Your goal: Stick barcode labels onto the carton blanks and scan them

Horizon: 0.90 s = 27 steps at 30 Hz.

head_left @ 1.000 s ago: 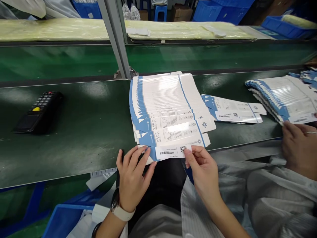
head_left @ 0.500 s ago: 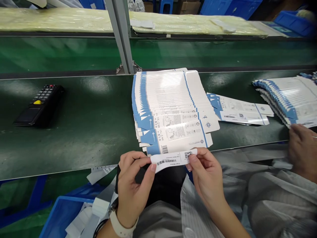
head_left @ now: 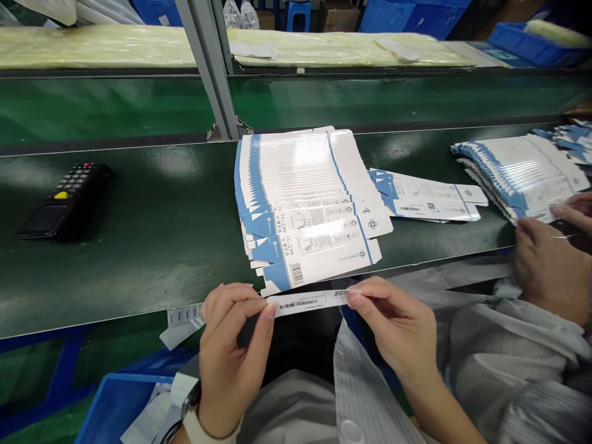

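A white label strip (head_left: 308, 302) with a barcode and a square code is stretched between my two hands, just off the bench's front edge. My left hand (head_left: 238, 345) pinches its left end between thumb and forefinger. The right end is pinched by my right hand (head_left: 400, 327), whose fingertips lie close to the square code. Beyond the strip, a fanned stack of flat white and blue cartons (head_left: 305, 179) lies on the green bench (head_left: 185, 228). A few more flat cartons (head_left: 425, 196) lie to its right.
A black handheld scanner (head_left: 65, 200) rests on the left. Another person's hands (head_left: 550, 265) touch a second carton stack (head_left: 522, 166) at the right. A metal post (head_left: 208, 68) rises behind the bench. Below left stands a blue bin (head_left: 106, 407) with papers inside.
The strip is now pulled flat and straight where it was curved before. My right hand has moved slightly away from my left. The other person's second hand has come into view.
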Tool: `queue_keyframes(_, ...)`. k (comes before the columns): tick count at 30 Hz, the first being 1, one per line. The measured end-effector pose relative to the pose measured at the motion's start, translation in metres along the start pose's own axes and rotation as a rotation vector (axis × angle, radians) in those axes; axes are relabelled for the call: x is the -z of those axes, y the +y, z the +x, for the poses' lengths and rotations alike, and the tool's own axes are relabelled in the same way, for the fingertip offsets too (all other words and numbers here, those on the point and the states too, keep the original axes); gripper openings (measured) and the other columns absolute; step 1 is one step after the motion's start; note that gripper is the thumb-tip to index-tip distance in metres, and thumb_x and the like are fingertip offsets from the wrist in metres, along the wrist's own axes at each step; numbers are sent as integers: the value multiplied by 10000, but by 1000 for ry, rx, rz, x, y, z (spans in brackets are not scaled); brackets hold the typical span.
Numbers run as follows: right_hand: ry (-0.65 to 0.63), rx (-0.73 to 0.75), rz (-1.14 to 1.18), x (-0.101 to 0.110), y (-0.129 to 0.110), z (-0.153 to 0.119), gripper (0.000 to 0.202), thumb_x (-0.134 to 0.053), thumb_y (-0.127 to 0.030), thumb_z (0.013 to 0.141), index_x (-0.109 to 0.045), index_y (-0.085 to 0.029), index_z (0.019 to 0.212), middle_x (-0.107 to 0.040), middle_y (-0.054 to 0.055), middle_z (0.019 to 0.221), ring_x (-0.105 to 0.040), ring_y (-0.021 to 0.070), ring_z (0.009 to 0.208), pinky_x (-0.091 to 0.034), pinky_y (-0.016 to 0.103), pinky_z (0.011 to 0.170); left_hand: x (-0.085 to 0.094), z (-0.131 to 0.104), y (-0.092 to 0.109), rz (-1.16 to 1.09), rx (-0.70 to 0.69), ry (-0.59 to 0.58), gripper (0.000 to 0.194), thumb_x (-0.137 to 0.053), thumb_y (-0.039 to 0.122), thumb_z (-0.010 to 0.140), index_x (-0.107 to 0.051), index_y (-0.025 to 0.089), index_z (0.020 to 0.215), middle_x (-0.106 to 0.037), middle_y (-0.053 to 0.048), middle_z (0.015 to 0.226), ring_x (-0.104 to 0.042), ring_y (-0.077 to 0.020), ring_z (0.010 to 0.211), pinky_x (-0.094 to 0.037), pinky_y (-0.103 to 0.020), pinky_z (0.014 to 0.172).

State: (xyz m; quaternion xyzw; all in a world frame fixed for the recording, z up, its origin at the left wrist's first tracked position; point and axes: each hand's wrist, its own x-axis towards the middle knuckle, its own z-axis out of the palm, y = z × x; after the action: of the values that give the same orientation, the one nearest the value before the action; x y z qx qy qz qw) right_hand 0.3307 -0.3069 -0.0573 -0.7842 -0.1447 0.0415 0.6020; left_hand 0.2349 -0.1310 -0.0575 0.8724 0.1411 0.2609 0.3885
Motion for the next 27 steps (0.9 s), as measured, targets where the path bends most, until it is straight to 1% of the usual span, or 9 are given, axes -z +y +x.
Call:
queue_keyframes(2, -23, -21, -7, 4, 1, 2, 40, -647, -208, 738, -667, -231, 714, -633, 4, 664, -575, 140, 616, -482, 267, 555, 3, 3, -4, -5, 29, -92, 95, -578, 154, 775, -600, 242, 805, -575, -15, 866, -540, -181, 892, -440, -363, 767)
queue_keyframes(3, -10, -37, -7, 6, 2, 3, 32, -648, -223, 736, -660, -225, 707, -628, 5, 651, -568, 138, 594, -479, 266, 539, 5, 5, -6, 19, 33, -101, 120, -580, 174, 779, -618, 258, 855, -591, -14, 894, -547, -185, 908, -442, -369, 783)
queue_keyframes(6, 85, -103, -7, 11, 4, 10, 59, -650, -272, 733, -644, -216, 715, -599, -3, 608, -545, 124, 536, -475, 258, 512, 11, 10, -14, 169, 26, 52, 291, -585, 202, 781, -598, 281, 1061, -615, -28, 999, -547, -209, 983, -434, -406, 848)
queue_keyframes(8, 104, -148, -31, 12, 5, 14, 80, -658, -292, 725, -642, -213, 727, -597, -5, 607, -546, 121, 536, -481, 254, 521, 12, 13, -19, 252, -29, 119, 341, -590, 196, 777, -575, 272, 1109, -617, -39, 1046, -531, -227, 1042, -419, -429, 891)
queue_keyframes(9, 88, -170, -51, 11, 6, 16, 91, -661, -301, 722, -643, -211, 729, -600, -4, 610, -551, 124, 545, -483, 254, 529, 11, 14, -21, 288, -82, 92, 348, -597, 203, 771, -572, 271, 1111, -609, -43, 1089, -508, -243, 1091, -399, -450, 926)
queue_keyframes(12, 19, -207, -107, 7, 9, 20, 119, -653, -326, 728, -646, -207, 728, -611, 2, 624, -557, 134, 572, -481, 266, 548, 2, 18, -27, 414, -236, -116, 478, -616, 291, 761, -483, 252, 1218, -524, -60, 1267, -369, -293, 1250, -283, -530, 1028)
queue_keyframes(16, -21, -197, -161, -1, 12, 21, 135, -634, -340, 741, -649, -206, 740, -637, 16, 685, -575, 152, 614, -488, 293, 585, -10, 24, -33, 515, -317, -271, 633, -570, 426, 774, -340, 234, 1331, -440, -65, 1350, -264, -300, 1317, -200, -567, 1061)
queue_keyframes(21, 1, -201, -218, -4, 14, 24, 145, -650, -350, 724, -649, -206, 744, -647, 22, 698, -580, 159, 609, -499, 300, 581, -11, 29, -36, 495, -343, -331, 696, -544, 517, 755, -319, 220, 1343, -454, -74, 1337, -286, -293, 1308, -152, -582, 1071)
queue_keyframes(27, 29, -190, -229, -4, 18, 24, 132, -659, -340, 719, -648, -209, 730, -636, 7, 665, -569, 143, 582, -469, 267, 534, -14, 28, -40, 524, -324, -309, 633, -523, 491, 784, -350, 205, 1321, -437, -36, 1352, -282, -270, 1312, -129, -572, 1083)
